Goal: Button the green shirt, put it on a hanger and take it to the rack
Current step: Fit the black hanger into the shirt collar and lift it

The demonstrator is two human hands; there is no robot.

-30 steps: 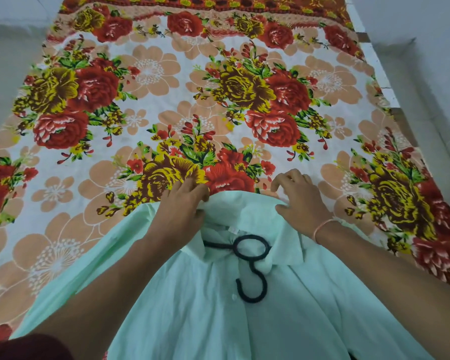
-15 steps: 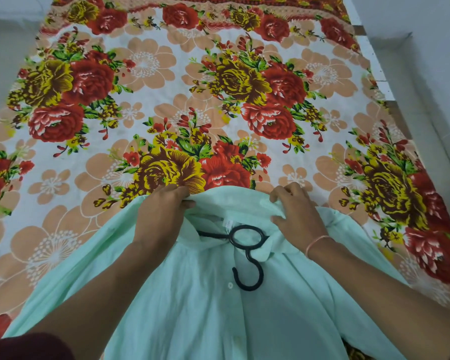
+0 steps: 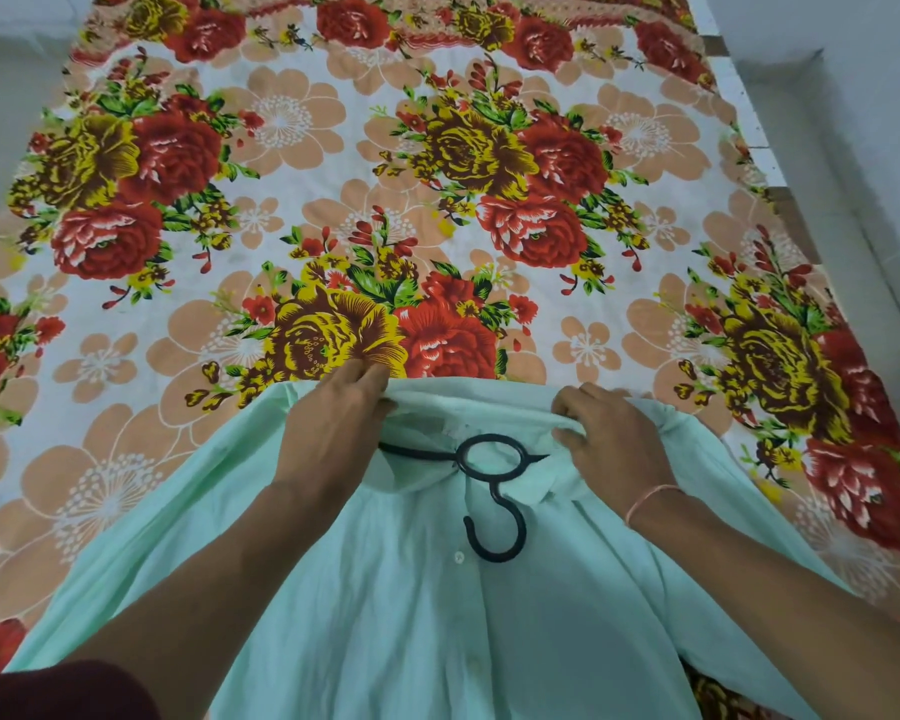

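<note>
Both the left hand [image 3: 333, 428] and right hand [image 3: 611, 444] pinch the pale green cotton shirt's [image 3: 385, 615] collar, fingers clamped either side of the black metal hanger hook [image 3: 494, 504] on the flower-printed bedsheet [image 3: 281, 148].

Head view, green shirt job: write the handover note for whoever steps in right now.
Left hand: grips the green shirt at the neck edge, left of the opening.
Right hand: grips the neck edge on the other side.
Things: the shirt lies front up on the floral sheet. The black hanger is inside it, with its ring and hook coming out of the neck and lying on the front. No rack in view.
Done: the front buttons in view look fastened and the hanger is inserted.
Left: settle the neck on the hanger, lift by the hook, carry to the rack.
</note>
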